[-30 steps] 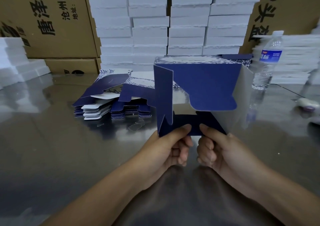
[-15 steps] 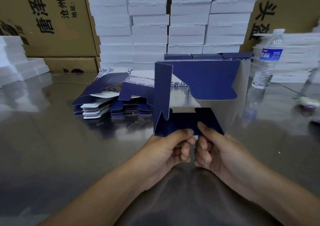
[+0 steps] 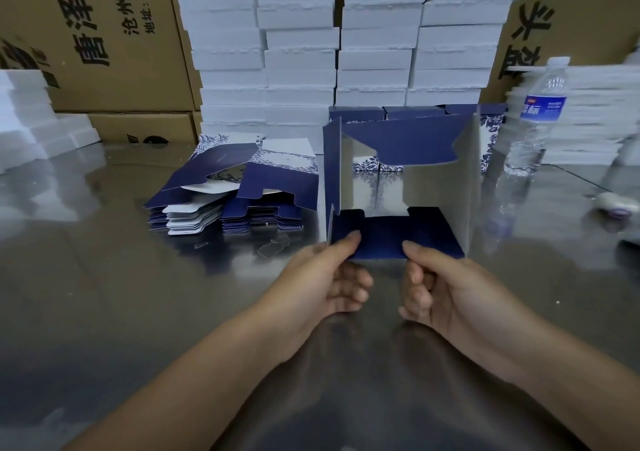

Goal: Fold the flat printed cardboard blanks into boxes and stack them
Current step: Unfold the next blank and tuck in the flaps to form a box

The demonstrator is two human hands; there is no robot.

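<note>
Your left hand (image 3: 325, 281) and right hand (image 3: 446, 291) both pinch the near dark-blue flap (image 3: 381, 236) of one box (image 3: 440, 187). Each thumb lies on top of the flap and the fingers curl below it. You hold the box over the middle of the counter (image 3: 104, 295), with its open end facing you.

By my reading, you are in the early to middle part of the work. The largest sign is the box in your hands: it is already opened from flat into a square tube, but its end flaps stand apart and none is tucked, so closing this end is the step in hand. I cannot tell the state of its far end.

Next in size is the pile of flat blanks (image 3: 235, 205), lying left of the box toward the far edge. It is many layers deep, so much folding is left.

Smallest in view is a row of blue boxes (image 3: 356, 113) along the far edge, behind the one you hold and against the white stacks (image 3: 301, 56). These look folded, though most of the row is hidden, so I cannot count them or say how high they are stacked.
</note>
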